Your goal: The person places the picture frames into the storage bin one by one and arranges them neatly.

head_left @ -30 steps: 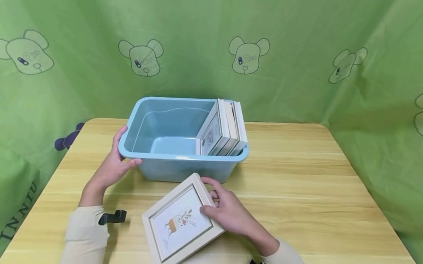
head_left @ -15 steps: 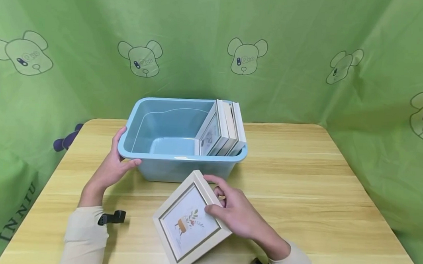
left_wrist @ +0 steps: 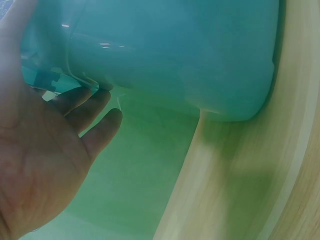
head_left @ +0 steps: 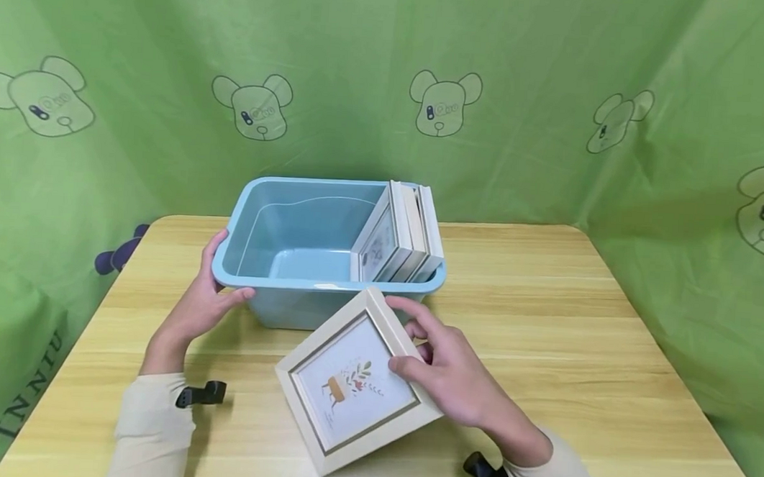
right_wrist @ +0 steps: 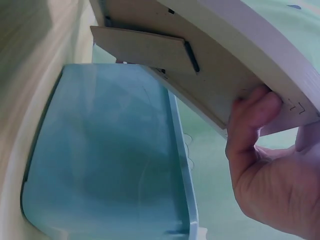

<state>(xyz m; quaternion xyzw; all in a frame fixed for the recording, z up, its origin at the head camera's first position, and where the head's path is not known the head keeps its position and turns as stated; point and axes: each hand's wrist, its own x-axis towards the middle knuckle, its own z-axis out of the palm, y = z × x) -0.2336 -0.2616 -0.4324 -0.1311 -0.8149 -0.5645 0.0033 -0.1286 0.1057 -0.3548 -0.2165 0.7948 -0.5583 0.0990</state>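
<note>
In the head view, a cream picture frame (head_left: 352, 390) with a deer-and-flowers print is held tilted up off the table, in front of a light blue plastic tub (head_left: 300, 308). My right hand (head_left: 455, 376) grips its right edge, thumb on the front. Fingers curl against the brown back in the right wrist view, where the fold-out stand (right_wrist: 142, 50) sticks out. My left hand (head_left: 198, 309) holds the tub's front left corner by the rim, thumb in front; in the left wrist view its fingertips (left_wrist: 112, 117) lie under the rim. Several frames (head_left: 400, 243) stand upright at the tub's right end.
The tub stands near the far edge of a wooden table (head_left: 545, 333). Green cloth (head_left: 353, 42) printed with bear heads hangs behind and on both sides. Black wrist cameras (head_left: 201, 395) sit on both forearms.
The picture frame has lifted and moved forward and right with my right hand, its top corner now overlapping the tub's front rim. My left hand and the tub stay in place.
</note>
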